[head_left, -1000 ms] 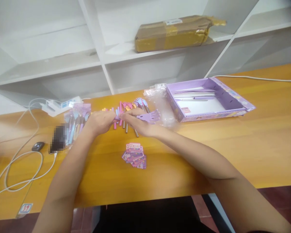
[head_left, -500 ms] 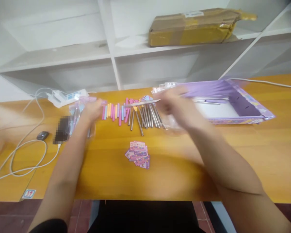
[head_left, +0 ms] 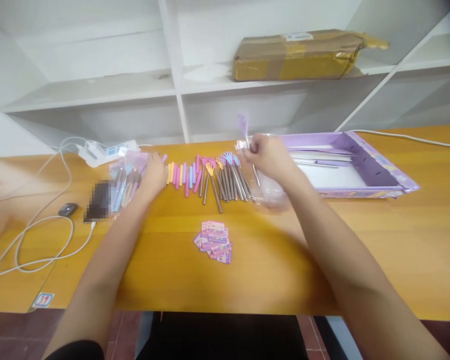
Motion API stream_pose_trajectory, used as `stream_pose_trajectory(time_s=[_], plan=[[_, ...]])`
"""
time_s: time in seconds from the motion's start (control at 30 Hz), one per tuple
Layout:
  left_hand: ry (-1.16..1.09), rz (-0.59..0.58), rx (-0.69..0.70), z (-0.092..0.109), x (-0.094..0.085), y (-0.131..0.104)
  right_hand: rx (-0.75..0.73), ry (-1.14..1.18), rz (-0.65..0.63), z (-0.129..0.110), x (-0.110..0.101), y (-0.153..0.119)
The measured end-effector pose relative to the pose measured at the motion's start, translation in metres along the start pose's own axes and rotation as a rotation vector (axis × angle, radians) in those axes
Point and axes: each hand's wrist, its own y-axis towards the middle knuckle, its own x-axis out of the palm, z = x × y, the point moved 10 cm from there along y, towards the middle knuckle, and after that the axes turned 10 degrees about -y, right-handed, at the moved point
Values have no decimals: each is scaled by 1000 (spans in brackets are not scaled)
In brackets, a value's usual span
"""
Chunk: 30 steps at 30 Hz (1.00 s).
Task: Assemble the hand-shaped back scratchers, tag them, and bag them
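My right hand is closed around the metal shaft of a back scratcher with a purple hand-shaped head, held upright, head up. Beneath that hand lies clear plastic wrapping. My left hand is closed at the left end of a row of coloured tubes, and a purple tube sticks out at its fingertips. Several back scratchers with metal shafts and coloured hand-shaped heads lie between my hands. Clear bags of packed sticks lie beside my left wrist.
A purple open box on the right holds a few rods. Small printed cards are heaped mid-table. To the left are a phone, a mouse, cables and a power strip. A taped carton sits on the shelf.
The back scratcher in my right hand has swung from lying level, pointing left, to upright. My left hand has shifted slightly right, over the end of the tube row.
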Motion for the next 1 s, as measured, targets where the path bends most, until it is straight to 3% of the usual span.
stream_pose_trajectory(time_s=[0.13, 0.2, 0.3, 0.4, 0.57, 0.67, 0.83, 1.0], plan=[[70, -59, 13, 6, 12, -10, -48, -407, -248, -10, 74, -3], [104, -90, 17, 9, 17, -13, -87, -442, -290, -17, 93, -6], [126, -117, 10, 8, 19, -11, -111, -457, -304, -20, 107, -8], [119, -86, -33, -8, 6, -3, -119, -466, -302, -17, 111, -7], [199, 11, -121, -61, -29, 12, -122, -448, -280, -18, 112, -5], [269, -23, -174, -87, -32, 13, -123, -432, -259, -21, 108, -6], [264, -103, -222, -100, -23, 12, -105, -395, -202, -26, 91, -5], [181, -126, -216, -98, -25, 14, -91, -354, -153, -34, 74, -7]])
